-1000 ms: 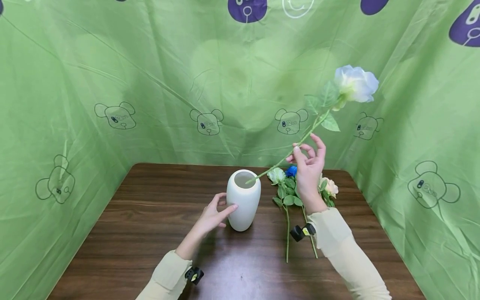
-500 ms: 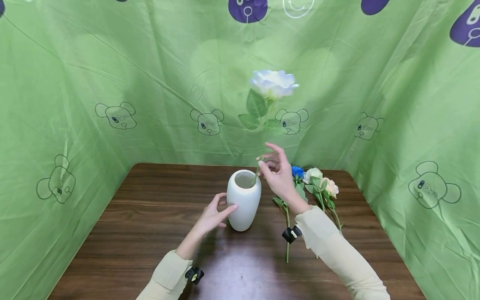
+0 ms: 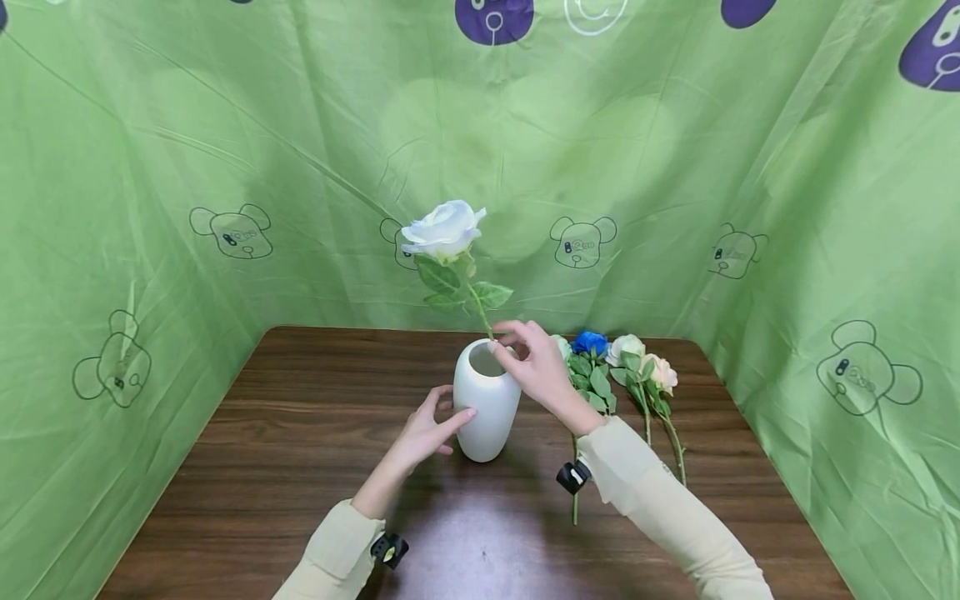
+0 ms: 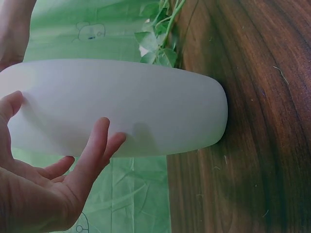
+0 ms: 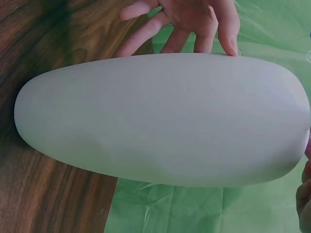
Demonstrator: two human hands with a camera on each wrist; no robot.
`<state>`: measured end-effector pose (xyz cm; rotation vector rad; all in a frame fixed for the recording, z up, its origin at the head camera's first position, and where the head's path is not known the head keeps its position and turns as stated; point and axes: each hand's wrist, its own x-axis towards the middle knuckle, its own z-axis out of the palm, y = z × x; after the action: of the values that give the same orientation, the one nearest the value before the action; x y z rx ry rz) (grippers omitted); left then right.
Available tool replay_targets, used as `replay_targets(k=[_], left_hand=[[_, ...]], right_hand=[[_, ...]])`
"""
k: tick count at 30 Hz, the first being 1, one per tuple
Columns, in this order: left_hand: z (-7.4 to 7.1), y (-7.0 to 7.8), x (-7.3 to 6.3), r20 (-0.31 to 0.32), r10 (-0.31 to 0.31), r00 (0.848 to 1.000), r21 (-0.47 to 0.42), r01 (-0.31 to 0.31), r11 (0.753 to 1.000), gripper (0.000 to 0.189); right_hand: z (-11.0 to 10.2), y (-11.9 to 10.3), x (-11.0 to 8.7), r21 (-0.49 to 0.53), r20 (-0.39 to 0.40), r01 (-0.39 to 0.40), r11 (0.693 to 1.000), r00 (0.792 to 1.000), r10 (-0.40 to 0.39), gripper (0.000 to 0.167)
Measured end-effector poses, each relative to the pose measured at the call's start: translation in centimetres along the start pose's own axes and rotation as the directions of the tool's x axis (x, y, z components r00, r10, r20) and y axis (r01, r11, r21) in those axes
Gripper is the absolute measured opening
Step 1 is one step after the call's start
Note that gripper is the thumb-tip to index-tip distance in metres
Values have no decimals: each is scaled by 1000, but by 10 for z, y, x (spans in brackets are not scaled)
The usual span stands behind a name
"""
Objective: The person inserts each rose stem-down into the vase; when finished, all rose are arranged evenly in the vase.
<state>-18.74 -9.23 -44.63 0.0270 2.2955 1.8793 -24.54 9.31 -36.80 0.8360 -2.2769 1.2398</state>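
Observation:
A white vase stands upright on the table. My left hand holds its left side, thumb on the front and fingers spread toward the back. The vase's broad body fills much of the left wrist view. At the vase's mouth, my right hand pinches the stem of a white rose with bluish petal edges. The bloom leans left above the vase, leaves below it. The stem's lower end is hidden behind the right fingers and the rim. In the right wrist view, only the right fingertips show at the edge.
Right of the vase lie several roses: a blue one, a cream one, a peach one and a pale green one, partly covered by the right arm. The brown wooden table is walled by a green cloth.
My right hand has brought the rose leftward and down, closer to the vase's mouth. The bloom has swung from leaning right to leaning left. My left hand and the vase have stayed put.

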Motion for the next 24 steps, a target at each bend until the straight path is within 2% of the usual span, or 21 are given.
replay_targets(k=[4, 9, 16, 21, 24], left_hand=[[0, 0, 0, -3, -4, 1000, 3, 4, 1000, 70], [0, 1, 1, -2, -9, 1000, 3, 9, 1000, 70], [0, 2, 0, 3, -11, 1000, 1, 11, 1000, 70], [0, 1, 0, 4, -8, 1000, 2, 8, 1000, 70], [0, 0, 0, 4, -2, 1000, 6, 2, 1000, 69]], right_hand=[[2, 0, 0, -32, 31, -5, 999, 1000, 6, 9], [3, 0, 0, -76, 76, 22, 997, 997, -16, 5], [5, 0, -1, -132, 126, -37, 991, 991, 54, 6], [3, 0, -2, -122, 147, -46, 991, 987, 64, 5], [1, 2, -3, -67, 131, -59, 996, 989, 67, 6]])
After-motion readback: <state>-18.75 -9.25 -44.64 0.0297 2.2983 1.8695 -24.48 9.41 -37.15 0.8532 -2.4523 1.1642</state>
